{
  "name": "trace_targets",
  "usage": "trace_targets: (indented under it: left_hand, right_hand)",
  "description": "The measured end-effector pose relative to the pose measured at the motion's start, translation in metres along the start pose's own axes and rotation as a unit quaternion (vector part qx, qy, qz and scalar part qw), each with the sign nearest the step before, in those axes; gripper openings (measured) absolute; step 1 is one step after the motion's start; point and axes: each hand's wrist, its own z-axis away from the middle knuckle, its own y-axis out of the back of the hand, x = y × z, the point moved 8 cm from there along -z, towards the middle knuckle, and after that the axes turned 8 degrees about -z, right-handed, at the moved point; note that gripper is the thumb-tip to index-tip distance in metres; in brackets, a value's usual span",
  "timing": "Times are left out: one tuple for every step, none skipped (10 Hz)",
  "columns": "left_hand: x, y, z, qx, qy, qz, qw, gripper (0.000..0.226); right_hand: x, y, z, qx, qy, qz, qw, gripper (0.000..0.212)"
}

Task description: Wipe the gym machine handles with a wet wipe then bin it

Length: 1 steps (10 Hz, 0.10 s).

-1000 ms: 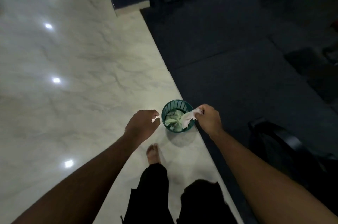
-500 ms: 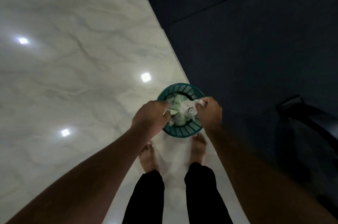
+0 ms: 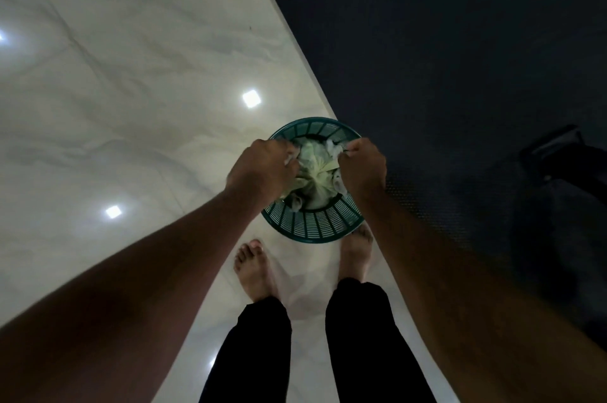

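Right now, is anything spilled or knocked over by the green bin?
No, nothing stands out. The green bin stands upright on the pale floor, with its rubbish all inside and none showing around it. The right hand pinches the wet wipe over the bin's mouth.

A second ago the left hand (image 3: 262, 169) hung loosely curled outside the dark green slatted plastic bin (image 3: 315, 228), at its 9 o'clock. Now it is over the bin's mouth, fingers curled down against the crumpled paper (image 3: 315, 169). The right hand (image 3: 363, 166), which pinched the white wet wipe (image 3: 335, 149) at the rim's 3 o'clock, has come inward with it. The bin is nearer, and a right foot (image 3: 356, 251) at 5 o'clock has joined the left foot (image 3: 254, 268) at 7.
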Motion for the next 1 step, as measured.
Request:
trace_targets:
  left_hand:
    - [0.0014,0.0172,0.0139,0.006,0.021,0.011,1.000,0.031]
  right_hand:
    - [-0.0125,0.0156,0.0154,-0.018,0.003,-0.005,1.000,0.018]
